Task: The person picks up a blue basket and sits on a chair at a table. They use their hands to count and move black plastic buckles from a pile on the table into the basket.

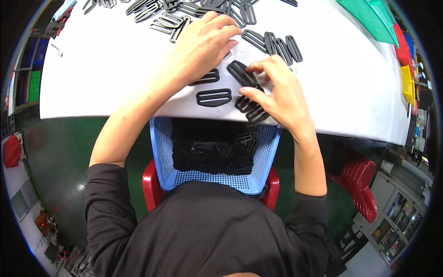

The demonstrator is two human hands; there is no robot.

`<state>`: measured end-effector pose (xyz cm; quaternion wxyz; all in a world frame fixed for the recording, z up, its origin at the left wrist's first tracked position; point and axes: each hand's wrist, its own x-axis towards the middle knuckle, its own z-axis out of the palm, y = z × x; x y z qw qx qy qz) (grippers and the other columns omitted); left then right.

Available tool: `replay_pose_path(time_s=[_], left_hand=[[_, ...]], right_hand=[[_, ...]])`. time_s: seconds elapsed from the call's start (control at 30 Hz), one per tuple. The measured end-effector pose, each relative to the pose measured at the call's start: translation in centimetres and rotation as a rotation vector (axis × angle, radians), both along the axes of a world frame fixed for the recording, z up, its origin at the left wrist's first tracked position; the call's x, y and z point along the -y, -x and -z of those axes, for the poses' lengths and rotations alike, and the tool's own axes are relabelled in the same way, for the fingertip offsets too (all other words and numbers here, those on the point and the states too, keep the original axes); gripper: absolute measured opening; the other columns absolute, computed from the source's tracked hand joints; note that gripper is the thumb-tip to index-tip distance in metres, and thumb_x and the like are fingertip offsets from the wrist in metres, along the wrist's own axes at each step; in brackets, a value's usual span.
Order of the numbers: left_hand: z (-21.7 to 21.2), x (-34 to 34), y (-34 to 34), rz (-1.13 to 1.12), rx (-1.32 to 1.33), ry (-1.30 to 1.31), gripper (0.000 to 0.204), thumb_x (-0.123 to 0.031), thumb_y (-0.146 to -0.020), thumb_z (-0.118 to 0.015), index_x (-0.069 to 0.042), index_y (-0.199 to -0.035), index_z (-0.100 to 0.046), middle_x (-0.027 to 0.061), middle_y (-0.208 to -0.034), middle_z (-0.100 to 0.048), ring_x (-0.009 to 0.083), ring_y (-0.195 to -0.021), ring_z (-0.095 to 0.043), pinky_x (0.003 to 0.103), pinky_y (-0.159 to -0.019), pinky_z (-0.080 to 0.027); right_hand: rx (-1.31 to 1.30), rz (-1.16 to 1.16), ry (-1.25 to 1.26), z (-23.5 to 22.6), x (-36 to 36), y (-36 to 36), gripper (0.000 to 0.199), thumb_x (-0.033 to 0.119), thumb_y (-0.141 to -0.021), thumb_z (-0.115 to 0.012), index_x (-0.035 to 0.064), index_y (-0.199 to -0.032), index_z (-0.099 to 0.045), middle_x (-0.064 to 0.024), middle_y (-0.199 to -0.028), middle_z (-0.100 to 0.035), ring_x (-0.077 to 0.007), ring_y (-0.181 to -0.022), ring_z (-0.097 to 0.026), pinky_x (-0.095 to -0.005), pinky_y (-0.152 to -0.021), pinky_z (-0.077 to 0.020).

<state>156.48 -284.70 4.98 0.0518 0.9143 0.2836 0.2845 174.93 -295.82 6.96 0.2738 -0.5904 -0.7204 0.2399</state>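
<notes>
Black plastic slide buckles lie spread on the white table. My right hand (284,92) has its index finger and thumb closed around a tilted buckle (242,73); more buckles (253,109) lie beneath the thumb at the table's front edge. Over the near side of the loose pile, my left hand (205,41) has its fingers bent and thumb apart, with nothing visible between them. A single buckle (214,97) lies flat below the left wrist. Another buckle (206,77) is partly covered by that wrist.
A blue perforated basket (161,152) holding many black buckles sits in front of my body, below the table edge. Red chair arms (152,184) flank it. Several loose buckles (282,50) lie beyond my right hand. A green basket (369,21) and a yellow one (408,85) are at the right.
</notes>
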Motion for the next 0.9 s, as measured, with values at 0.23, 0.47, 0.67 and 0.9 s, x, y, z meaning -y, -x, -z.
replay_pose_path(time_s=[0.23,0.47,0.67,0.9], left_hand=[[1.6,-2.7,-3.8,0.178,-0.119,-0.129,0.032,-0.027,-0.087,-0.065,-0.007,-0.113,-0.066,0.0041,-0.108,-0.063,0.0227,-0.103,-0.057,0.036,-0.09,-0.048],[0.6,-2.6,-3.2,0.277,-0.148,-0.144,0.016,-0.018,-0.086,-0.064,-0.007,-0.099,-0.065,0.0039,-0.095,-0.063,0.0226,-0.091,-0.06,0.034,-0.078,-0.051],[-1.0,-1.8,-2.2,0.226,-0.126,0.157,0.015,-0.018,-0.086,-0.067,-0.005,-0.093,-0.068,0.0078,-0.081,-0.062,0.0263,-0.08,-0.062,0.039,-0.071,-0.051],[-0.6,-1.6,-7.1,0.217,-0.116,0.044,0.03,-0.028,-0.084,-0.069,-0.005,-0.104,-0.066,0.0092,-0.1,-0.064,0.0255,-0.095,-0.062,0.036,-0.08,-0.053]], right_hand=[[0.386,0.272,-0.275,2.1,1.1,-3.7,0.034,0.028,-0.075,-0.076,0.0091,-0.103,-0.067,-0.0048,-0.099,-0.059,-0.0227,-0.094,-0.058,-0.0363,-0.08,-0.0465],[0.482,0.169,-0.413,2.1,1.4,-4.5,0.023,0.029,-0.082,-0.07,0.0084,-0.093,-0.069,-0.0036,-0.086,-0.062,-0.0202,-0.081,-0.06,-0.0337,-0.07,-0.0441],[0.138,0.319,-0.199,1.0,0.1,-5.5,0.023,0.029,-0.084,-0.07,0.0079,-0.092,-0.071,-0.0086,-0.091,-0.066,-0.0248,-0.082,-0.065,-0.0371,-0.07,-0.0492],[0.531,0.432,-0.393,2.9,-4.1,-6.8,0.032,0.026,-0.083,-0.069,0.0083,-0.109,-0.067,-0.0079,-0.092,-0.067,-0.0267,-0.086,-0.066,-0.0392,-0.075,-0.0536]])
